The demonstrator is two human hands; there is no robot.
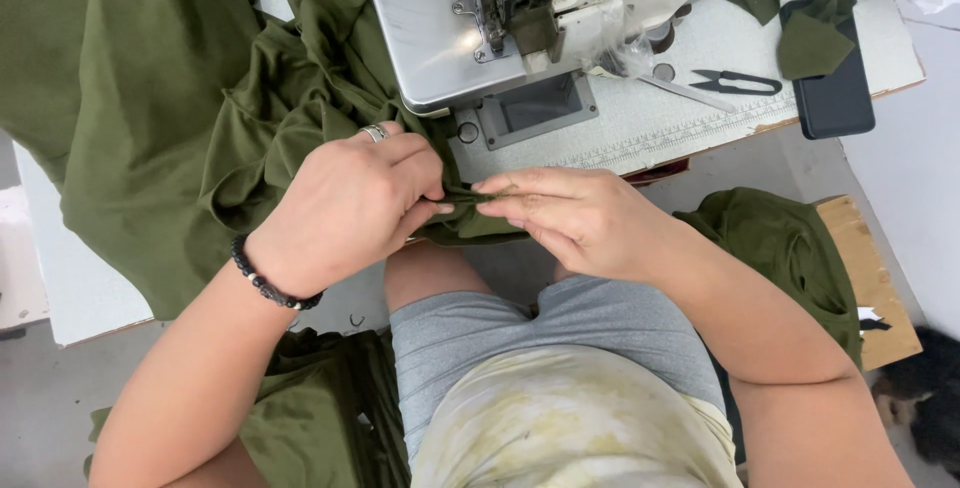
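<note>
A folded edge of soft olive-green cloth (200, 118) is pinched between the left hand (345, 208) and the right hand (580, 218), at the table's front edge, just before the grey metal sewing machine (480, 28). The edge is being lined up; a flat, even fold seems needed before it is sewn.
</note>
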